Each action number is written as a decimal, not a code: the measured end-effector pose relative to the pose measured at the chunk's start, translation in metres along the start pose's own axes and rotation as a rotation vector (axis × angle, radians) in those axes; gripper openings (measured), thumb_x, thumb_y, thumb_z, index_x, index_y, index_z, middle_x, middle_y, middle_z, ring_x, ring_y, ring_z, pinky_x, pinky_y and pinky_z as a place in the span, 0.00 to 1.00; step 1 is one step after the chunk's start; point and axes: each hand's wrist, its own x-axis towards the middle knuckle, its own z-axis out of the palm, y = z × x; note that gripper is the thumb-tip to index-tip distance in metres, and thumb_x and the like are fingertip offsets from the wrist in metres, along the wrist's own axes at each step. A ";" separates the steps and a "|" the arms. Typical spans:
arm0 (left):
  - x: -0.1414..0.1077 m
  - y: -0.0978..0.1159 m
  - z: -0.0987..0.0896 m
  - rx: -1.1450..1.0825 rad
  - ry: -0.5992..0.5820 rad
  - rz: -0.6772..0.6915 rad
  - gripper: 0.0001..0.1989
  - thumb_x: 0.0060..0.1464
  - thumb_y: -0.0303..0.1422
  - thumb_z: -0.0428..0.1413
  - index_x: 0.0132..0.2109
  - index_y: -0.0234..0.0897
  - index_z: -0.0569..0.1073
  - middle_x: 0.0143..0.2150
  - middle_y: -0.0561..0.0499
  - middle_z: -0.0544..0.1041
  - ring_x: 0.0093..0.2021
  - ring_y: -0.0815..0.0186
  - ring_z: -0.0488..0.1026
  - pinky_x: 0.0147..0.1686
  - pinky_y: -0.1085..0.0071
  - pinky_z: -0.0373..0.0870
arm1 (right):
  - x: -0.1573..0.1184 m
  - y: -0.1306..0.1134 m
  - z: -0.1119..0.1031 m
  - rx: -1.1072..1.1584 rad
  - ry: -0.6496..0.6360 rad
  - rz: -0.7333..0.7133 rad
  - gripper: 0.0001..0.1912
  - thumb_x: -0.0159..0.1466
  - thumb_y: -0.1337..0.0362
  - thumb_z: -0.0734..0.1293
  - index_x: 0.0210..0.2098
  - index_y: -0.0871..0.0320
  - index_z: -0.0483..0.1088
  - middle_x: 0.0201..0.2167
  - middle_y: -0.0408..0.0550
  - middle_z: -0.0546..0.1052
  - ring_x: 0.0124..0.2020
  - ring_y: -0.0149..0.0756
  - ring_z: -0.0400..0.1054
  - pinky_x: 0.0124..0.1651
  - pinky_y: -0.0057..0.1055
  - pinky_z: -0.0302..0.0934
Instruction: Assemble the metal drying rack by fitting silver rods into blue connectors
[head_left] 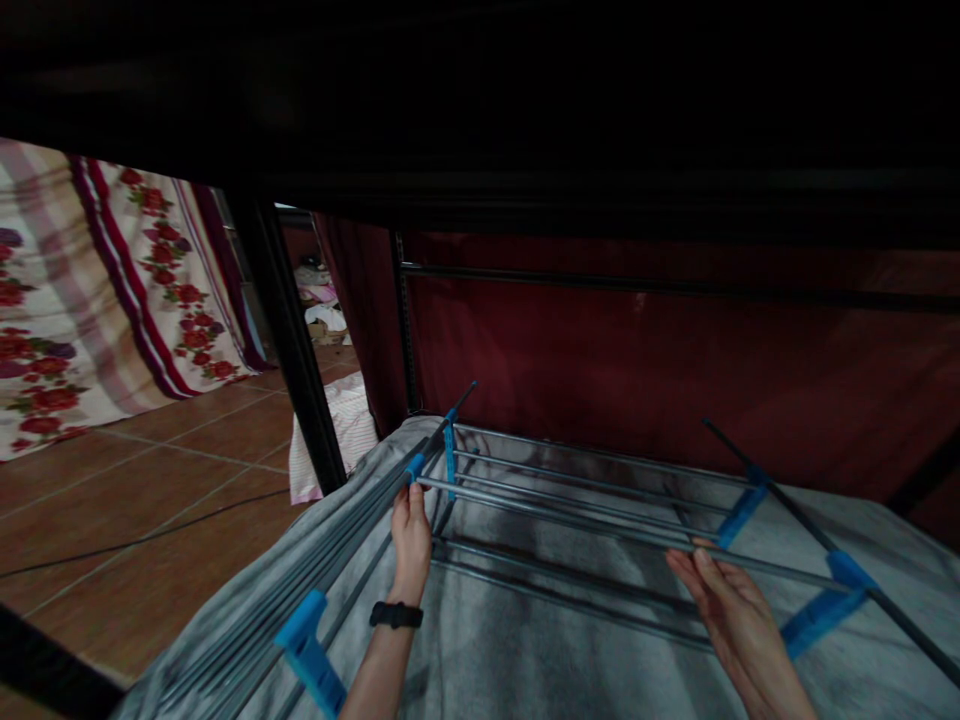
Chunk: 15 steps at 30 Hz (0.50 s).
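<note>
The bed (247,560) ends in a curved edge at 9 o'clock, with tiled floor (180,500) beyond and a black post (289,340) at 10; dark framing (525,120) spans 12 overhead. Open blanket (540,670) lies at 6, between the forearms. The rack (821,615) rests on the bed, between and beyond the hands. The left hand (411,540) pinches an upper rod (562,517) at a blue connector (415,466); toward 4, the right hand (727,595) grasps a rod, thumb uppermost. Rods are slim, grey, round; the blanket looks soft, rumpled.
</note>
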 end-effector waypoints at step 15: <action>-0.002 0.009 0.000 0.005 -0.011 0.012 0.29 0.58 0.59 0.49 0.44 0.37 0.74 0.41 0.43 0.79 0.53 0.50 0.76 0.63 0.50 0.67 | 0.002 0.008 0.007 0.030 0.005 -0.049 0.21 0.43 0.52 0.86 0.28 0.56 0.79 0.29 0.43 0.81 0.34 0.37 0.80 0.47 0.35 0.78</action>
